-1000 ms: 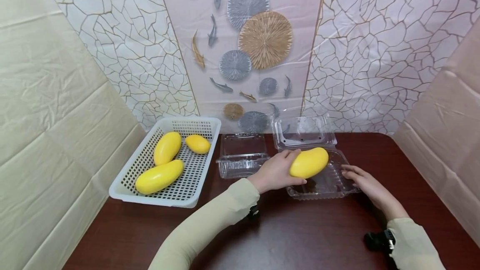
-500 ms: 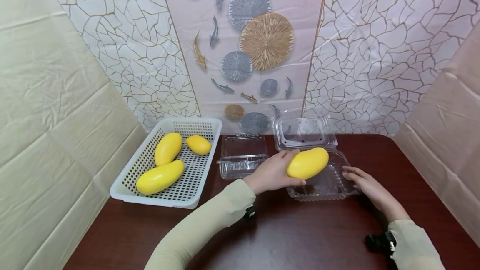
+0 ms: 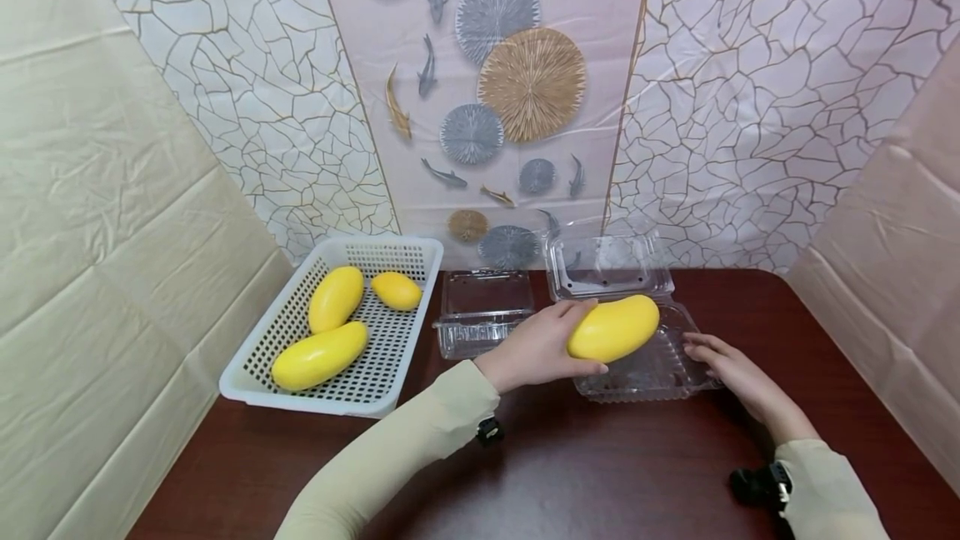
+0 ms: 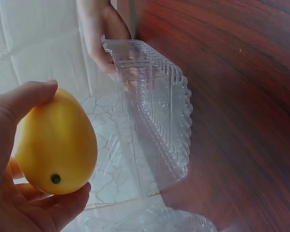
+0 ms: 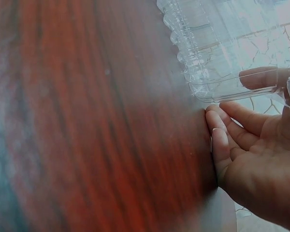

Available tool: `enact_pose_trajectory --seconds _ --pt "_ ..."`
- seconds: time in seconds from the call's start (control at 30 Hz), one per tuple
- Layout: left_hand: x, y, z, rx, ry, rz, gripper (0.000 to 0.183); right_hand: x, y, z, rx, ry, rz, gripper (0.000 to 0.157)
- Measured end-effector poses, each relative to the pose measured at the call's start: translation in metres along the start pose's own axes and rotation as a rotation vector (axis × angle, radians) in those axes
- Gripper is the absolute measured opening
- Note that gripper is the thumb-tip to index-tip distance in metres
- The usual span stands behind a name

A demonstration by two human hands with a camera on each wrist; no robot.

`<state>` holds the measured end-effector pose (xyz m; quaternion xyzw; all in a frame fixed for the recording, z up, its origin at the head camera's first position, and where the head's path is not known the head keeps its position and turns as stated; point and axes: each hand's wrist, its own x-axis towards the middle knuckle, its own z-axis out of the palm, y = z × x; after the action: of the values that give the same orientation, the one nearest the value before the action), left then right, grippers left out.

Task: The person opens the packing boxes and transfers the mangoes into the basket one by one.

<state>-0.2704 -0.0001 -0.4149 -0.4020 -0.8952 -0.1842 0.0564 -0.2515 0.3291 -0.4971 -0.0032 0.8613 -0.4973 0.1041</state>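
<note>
My left hand point(image 3: 532, 350) grips a large yellow mango point(image 3: 617, 328), with thumb and fingers round its near end. In the left wrist view the mango point(image 4: 60, 145) shows a small green stem spot facing the camera. The mango is above the base of a clear plastic clamshell box point(image 3: 667, 377), whose lid point(image 3: 611, 265) stands raised at the back. My right hand point(image 3: 742, 377) pinches the right wall of this box. In the right wrist view the thumb is on one side of the clear wall point(image 5: 258, 87) and the curled fingers are on the other.
A white perforated basket point(image 3: 382, 390) at the left holds two large mangoes point(image 3: 320, 355) and a smaller yellow fruit point(image 3: 396, 290). Between basket and open box lies another clear plastic box point(image 3: 486, 315). Patterned cloth point(image 3: 532, 190) hangs behind the dark red table point(image 3: 600, 473).
My left hand and forearm have drawn slightly to the left, with the mango still over the box. My right hand has stayed on the box wall.
</note>
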Motion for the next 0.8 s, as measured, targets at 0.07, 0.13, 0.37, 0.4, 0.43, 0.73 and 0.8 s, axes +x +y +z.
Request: enact_pose_trajectory --seconds 0.07,0.13,0.37,0.4,0.43,0.73,0.8 --pt "-0.004 -0.002 -0.002 -0.008 0.0 0.001 0.094 0.0 0.0 0.0 -0.001 0.003 -0.002 0.064" --pt "-0.008 -0.004 -0.005 -0.017 0.003 0.0 0.094 0.0 0.0 0.0 0.0 0.008 -0.004 0.064" --pt "-0.026 -0.015 -0.016 -0.057 0.05 -0.029 0.094 -0.001 0.0 0.0 0.001 0.015 -0.019 0.063" --pt "-0.029 -0.016 -0.017 -0.069 0.057 -0.038 0.094 -0.002 0.0 0.0 0.001 0.012 -0.02 0.064" --pt "-0.032 -0.018 -0.019 -0.082 0.061 -0.049 0.094 -0.002 0.0 0.0 0.004 0.01 -0.021 0.064" --pt "-0.059 -0.031 -0.037 -0.174 0.096 -0.144 0.094 -0.003 -0.001 0.001 0.009 0.006 -0.02 0.065" --pt "-0.065 -0.033 -0.042 -0.182 0.113 -0.155 0.094 -0.003 -0.001 0.001 0.01 0.007 -0.019 0.065"
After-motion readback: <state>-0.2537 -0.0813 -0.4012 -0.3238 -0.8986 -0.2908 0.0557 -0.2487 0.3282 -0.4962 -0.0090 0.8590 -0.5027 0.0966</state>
